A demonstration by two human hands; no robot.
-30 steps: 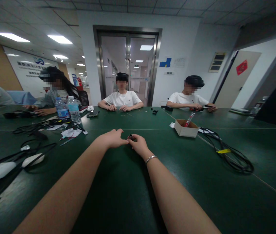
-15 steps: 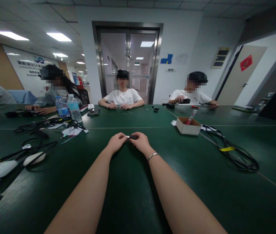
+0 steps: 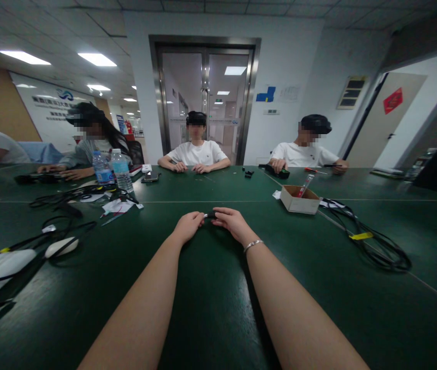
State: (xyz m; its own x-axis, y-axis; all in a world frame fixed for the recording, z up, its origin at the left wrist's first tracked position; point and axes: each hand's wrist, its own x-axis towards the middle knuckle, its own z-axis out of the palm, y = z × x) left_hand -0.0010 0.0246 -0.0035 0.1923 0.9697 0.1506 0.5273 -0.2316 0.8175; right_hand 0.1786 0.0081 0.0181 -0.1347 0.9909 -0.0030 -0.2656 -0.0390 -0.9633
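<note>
Between my two hands, just above the green table (image 3: 211,288), is a small black stick with a silver metal end (image 3: 211,215). My left hand (image 3: 188,227) is closed, pinching the silver end between thumb and fingertips. At the black end, my right hand (image 3: 236,226) has its thumb and fingers around the stick, the fingers straighter than those of the left. The fingers cover part of the stick, and its exact kind is too small to make out.
Right of my hands are an open cardboard box (image 3: 299,204) and a coiled black cable (image 3: 380,246). On the left lie tangled cables (image 3: 68,195), a white mouse (image 3: 61,247) and two water bottles (image 3: 122,172). Several people sit around the table.
My right hand has loosened slightly, its fingers straightening along the black end. My left hand keeps its pinch. The co-worker at right has lowered a dark object to the table.
</note>
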